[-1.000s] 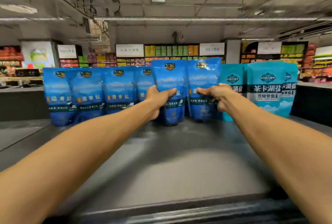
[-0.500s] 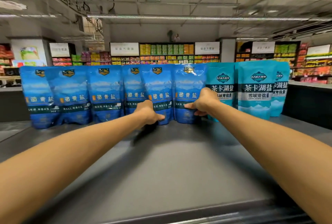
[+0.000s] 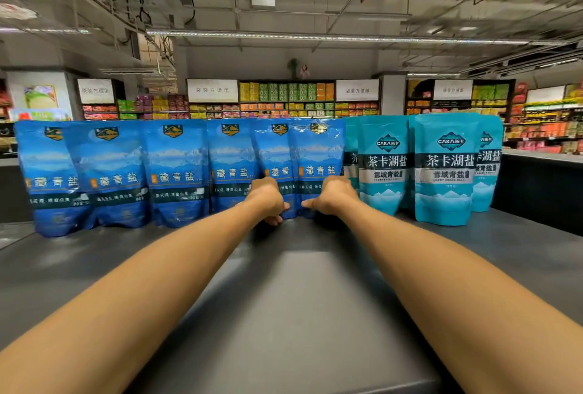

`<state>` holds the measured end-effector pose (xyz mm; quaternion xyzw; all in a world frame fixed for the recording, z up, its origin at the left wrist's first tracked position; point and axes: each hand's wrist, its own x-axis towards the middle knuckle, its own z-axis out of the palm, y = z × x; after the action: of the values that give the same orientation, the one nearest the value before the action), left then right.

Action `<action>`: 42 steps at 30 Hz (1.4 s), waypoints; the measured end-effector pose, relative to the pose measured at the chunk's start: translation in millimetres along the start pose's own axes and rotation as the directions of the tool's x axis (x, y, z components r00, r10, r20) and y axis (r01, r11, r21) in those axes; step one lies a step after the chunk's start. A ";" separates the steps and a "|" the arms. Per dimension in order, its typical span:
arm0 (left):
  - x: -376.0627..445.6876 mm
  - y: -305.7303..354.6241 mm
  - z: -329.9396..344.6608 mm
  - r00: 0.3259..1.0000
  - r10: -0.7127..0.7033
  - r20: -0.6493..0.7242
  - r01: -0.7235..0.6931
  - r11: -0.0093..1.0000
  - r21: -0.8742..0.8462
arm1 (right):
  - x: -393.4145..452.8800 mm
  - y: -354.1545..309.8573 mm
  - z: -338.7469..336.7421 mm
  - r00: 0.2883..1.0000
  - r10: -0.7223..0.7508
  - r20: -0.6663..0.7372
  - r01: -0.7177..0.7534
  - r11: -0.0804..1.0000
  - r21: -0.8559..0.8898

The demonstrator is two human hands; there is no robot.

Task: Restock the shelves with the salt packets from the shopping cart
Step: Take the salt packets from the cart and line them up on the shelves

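Several blue salt packets stand upright in a row at the back of the dark grey shelf top (image 3: 299, 299). My left hand (image 3: 268, 201) grips the lower part of one blue salt packet (image 3: 274, 153), fingers curled under its base. My right hand (image 3: 331, 196) grips the bottom of the neighbouring blue salt packet (image 3: 318, 150), the last one in the blue row. The two hands are almost thumb to thumb. Both packets stand on the shelf, touching each other. The shopping cart is not in view.
Teal salt packets (image 3: 444, 169) stand right of the blue row, one close beside my right hand. Blue packets (image 3: 107, 172) fill the left side. The shelf's near edge runs below my forearms. Store shelving (image 3: 287, 100) lies far behind.
The two blue packets came down from a raised position and now stand in the row. Both hands slid lower to the packets' bases and drew closer together.
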<state>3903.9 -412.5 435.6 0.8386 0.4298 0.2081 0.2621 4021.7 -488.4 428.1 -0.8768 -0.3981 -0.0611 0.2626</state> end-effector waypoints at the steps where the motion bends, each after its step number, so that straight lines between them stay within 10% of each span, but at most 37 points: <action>1: 0.6 -0.7 0.0 0.999 0.018 -0.033 -0.018 1.000 -0.007 | 2.1 -0.7 0.2 1.000 0.002 0.003 -0.002 1.000 -0.001; 26: -42.6 -11.8 -30.5 0.899 0.325 -0.295 -0.213 0.911 0.353 | -70.8 -10.5 -54.5 0.995 -0.102 0.009 0.101 0.992 0.081; 30: -74.3 31.1 -37.8 0.870 0.398 -0.290 -0.396 0.916 0.067 | -125.2 11.3 -95.0 0.992 -0.082 -0.098 0.109 0.941 0.320; 37: -181.1 163.8 -17.3 0.698 0.710 -0.090 -0.659 0.589 -0.468 | -255.6 104.3 -165.0 0.966 -0.004 -0.258 0.141 0.844 0.518; 42: -285.2 239.0 54.9 0.606 0.790 -0.092 -0.603 0.381 -0.701 | -369.9 202.5 -197.7 0.902 0.112 -0.418 0.143 0.834 0.532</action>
<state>3926.5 -781.3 505.5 0.8034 -0.1118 0.3277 0.4844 3939.8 -945.9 396.7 -0.7245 -0.3377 -0.1390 0.5846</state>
